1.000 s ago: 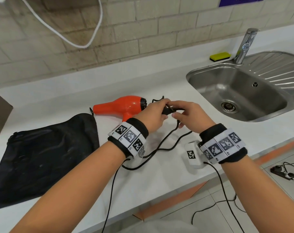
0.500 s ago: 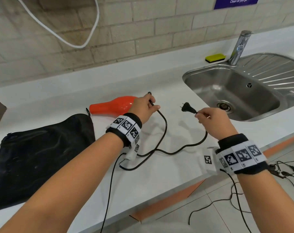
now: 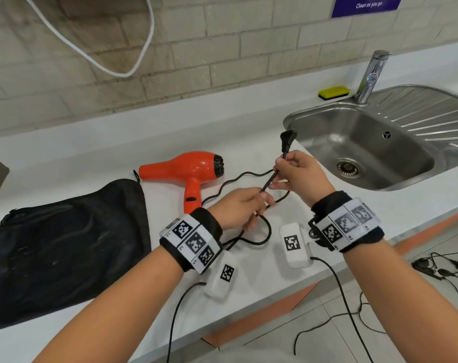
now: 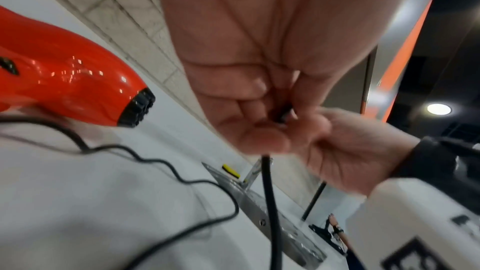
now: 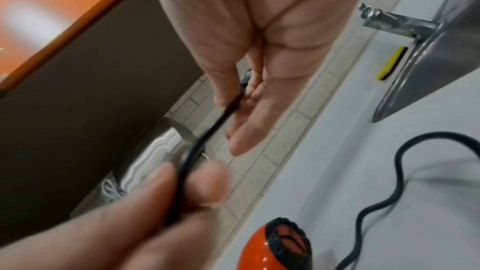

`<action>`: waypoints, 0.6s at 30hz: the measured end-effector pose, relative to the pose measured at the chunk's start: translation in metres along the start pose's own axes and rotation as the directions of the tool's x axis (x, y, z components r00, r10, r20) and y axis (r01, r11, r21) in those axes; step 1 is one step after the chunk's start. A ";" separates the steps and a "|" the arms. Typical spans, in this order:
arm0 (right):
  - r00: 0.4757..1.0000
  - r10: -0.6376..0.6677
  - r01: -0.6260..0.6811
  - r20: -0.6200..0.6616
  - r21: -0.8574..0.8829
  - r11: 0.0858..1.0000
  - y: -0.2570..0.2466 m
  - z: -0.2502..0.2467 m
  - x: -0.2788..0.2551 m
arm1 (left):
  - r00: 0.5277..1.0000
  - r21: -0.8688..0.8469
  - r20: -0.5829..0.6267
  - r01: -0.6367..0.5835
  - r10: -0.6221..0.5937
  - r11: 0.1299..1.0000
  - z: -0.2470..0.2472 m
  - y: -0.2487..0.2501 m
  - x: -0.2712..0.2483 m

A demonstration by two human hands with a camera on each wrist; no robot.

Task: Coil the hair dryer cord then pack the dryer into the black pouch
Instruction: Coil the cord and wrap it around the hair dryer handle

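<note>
An orange hair dryer [image 3: 193,166] lies on the white counter [image 3: 96,150], nozzle pointing left, handle toward me. Its black cord [image 3: 230,182] snakes from the handle across the counter to my hands. My right hand [image 3: 298,174] pinches the cord just below the plug [image 3: 286,138], which points up. My left hand [image 3: 238,208] pinches the same cord a short way lower; a loop [image 3: 262,231] hangs under it. In the right wrist view the cord [image 5: 207,130] runs taut between both hands. The black pouch [image 3: 65,239] lies flat at the left.
A steel sink [image 3: 366,153] with a tap [image 3: 372,74] is set into the counter on the right; a yellow sponge [image 3: 334,92] lies behind it. A white cable [image 3: 91,53] hangs on the brick wall. Other black cables [image 3: 445,268] lie on the floor below the counter's edge.
My hands, spread apart half a second ago, have come together. The right hand has raised the plug upright; the left has slid along the cord away from the dryer, uncovering it.
</note>
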State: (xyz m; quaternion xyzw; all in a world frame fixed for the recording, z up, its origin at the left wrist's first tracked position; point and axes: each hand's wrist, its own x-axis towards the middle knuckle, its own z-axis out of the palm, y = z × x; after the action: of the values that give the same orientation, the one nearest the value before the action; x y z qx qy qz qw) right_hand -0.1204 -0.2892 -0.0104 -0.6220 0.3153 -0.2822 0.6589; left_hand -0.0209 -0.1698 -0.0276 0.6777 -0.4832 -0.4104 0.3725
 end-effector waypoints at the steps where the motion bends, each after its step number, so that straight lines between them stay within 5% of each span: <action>1: 1.000 0.024 -0.024 0.015 -0.029 0.999 0.002 0.000 0.005 | 0.996 0.015 -0.080 -0.024 0.025 1.000 -0.007 0.002 -0.001; 4: 0.999 0.032 -0.030 -0.003 -0.398 0.917 0.016 -0.007 0.024 | 0.960 0.074 -0.264 -0.071 0.088 0.995 -0.031 0.011 -0.009; 7: 0.996 0.050 -0.089 -0.073 -0.796 0.599 0.036 -0.017 0.046 | 0.950 0.139 -0.297 -0.059 0.098 0.989 -0.048 0.019 -0.015; 9: 0.985 0.152 -0.139 -0.075 -0.873 0.468 0.044 -0.018 0.055 | 0.954 0.171 -0.294 -0.004 0.055 0.985 -0.057 0.017 -0.016; 13: 0.970 0.215 -0.216 -0.114 -0.810 0.545 0.047 -0.019 0.061 | 0.960 0.032 -0.278 0.022 -0.012 0.999 -0.068 0.014 -0.012; 18: 0.969 0.019 -0.170 -0.248 -0.606 0.777 0.053 -0.025 0.061 | 0.857 0.062 -0.466 -0.219 0.222 0.974 -0.072 0.033 -0.006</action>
State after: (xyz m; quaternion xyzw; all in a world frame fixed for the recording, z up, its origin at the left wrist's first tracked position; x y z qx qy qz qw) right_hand -0.1012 -0.3479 -0.0676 -0.7510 0.4952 -0.1982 0.3892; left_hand 0.0325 -0.1646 0.0308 0.6983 -0.4544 -0.1871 0.5205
